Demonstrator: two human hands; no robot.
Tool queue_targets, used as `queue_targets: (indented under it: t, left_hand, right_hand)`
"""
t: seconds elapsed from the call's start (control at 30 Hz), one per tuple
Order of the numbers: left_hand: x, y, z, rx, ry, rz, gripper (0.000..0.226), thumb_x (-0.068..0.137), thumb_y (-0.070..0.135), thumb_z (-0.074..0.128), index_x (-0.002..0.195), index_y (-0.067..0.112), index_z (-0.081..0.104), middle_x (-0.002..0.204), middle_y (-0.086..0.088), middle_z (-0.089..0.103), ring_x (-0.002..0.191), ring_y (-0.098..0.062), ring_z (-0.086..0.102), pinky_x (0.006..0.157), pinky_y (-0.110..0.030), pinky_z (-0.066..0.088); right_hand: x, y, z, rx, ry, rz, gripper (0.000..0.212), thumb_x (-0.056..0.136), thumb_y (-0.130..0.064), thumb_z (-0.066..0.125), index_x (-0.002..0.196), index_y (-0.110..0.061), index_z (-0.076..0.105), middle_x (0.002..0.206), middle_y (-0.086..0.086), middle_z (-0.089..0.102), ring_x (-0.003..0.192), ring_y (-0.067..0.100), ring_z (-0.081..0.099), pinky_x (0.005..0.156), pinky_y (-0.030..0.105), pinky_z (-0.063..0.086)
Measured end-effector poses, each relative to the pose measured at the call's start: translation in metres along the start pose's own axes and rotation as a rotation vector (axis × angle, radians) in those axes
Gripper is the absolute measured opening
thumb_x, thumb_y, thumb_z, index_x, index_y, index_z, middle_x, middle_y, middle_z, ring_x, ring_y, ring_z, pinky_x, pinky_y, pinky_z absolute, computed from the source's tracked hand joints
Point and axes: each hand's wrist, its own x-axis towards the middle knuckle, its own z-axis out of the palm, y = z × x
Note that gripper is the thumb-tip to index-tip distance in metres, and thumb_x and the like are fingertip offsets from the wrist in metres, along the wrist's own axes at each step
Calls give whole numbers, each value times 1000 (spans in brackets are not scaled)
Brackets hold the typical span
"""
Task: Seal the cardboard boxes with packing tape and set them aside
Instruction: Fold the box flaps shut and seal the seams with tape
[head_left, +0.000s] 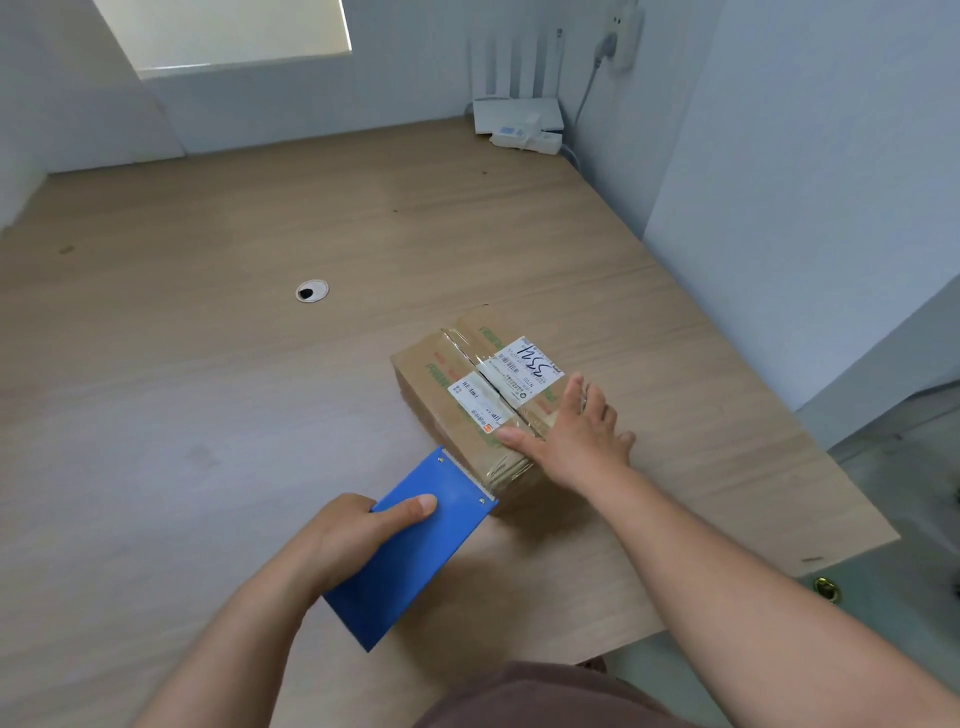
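A small cardboard box (457, 384) with white shipping labels and clear tape along its top seam lies on the wooden table (208, 364), right of centre. My right hand (571, 431) lies flat on the box's near right corner, fingers straight and spread. My left hand (358, 530) grips a blue tape dispenser (415, 545), thumb on top. The dispenser's toothed front edge touches the box's near end face, low down.
A round cable grommet (311, 291) sits in the tabletop to the left of the box. A white router (519, 111) and a power strip (524, 139) stand in the far right corner by the wall. The table's right edge runs close behind my right arm.
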Motion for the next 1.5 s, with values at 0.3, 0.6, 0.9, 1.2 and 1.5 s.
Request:
queue_targets:
  t: [0.3,0.6,0.9,1.2,1.5]
  left_hand:
    - [-5,-10,-20,172,62,-58,73,69,76,61,81,5,66,78,-13,70,68,-26,66,62,-29,40]
    - [8,45,3,637,227,-30,52,82,72,47,81,21,51,82,5,53,83,-18,56,68,-29,41]
    - [3,84,10,981,390,14,31,92,48,46,96,21,59,99,2,61,90,-20,56,73,-28,42]
    - [8,35,-4,814,527,-128,35,93,42,40,109,14,52,92,-2,58,79,-23,52,58,-27,33]
    - [41,-5,21,760,583,-69,42,99,43,34,117,9,51,101,-7,69,93,-25,66,70,-29,39]
  right_hand:
    - [2,-3,-3,-16,-7,13,128,64,-89,45,151,-13,-12,159,8,1,145,27,8,109,63,19]
    - [0,-2,-3,-48,-1,6,129,64,-91,41,151,-13,-11,156,10,9,143,28,12,107,65,22]
    - [-3,-7,-9,-91,61,58,128,61,-93,43,147,-3,12,145,15,29,133,32,30,105,67,23]
    - [1,-8,-15,-87,33,68,129,56,-94,47,143,-2,22,140,17,35,128,33,37,102,61,31]
    - [2,-4,-14,-72,55,-18,89,81,-76,44,137,-7,33,137,13,43,124,30,45,99,48,38]
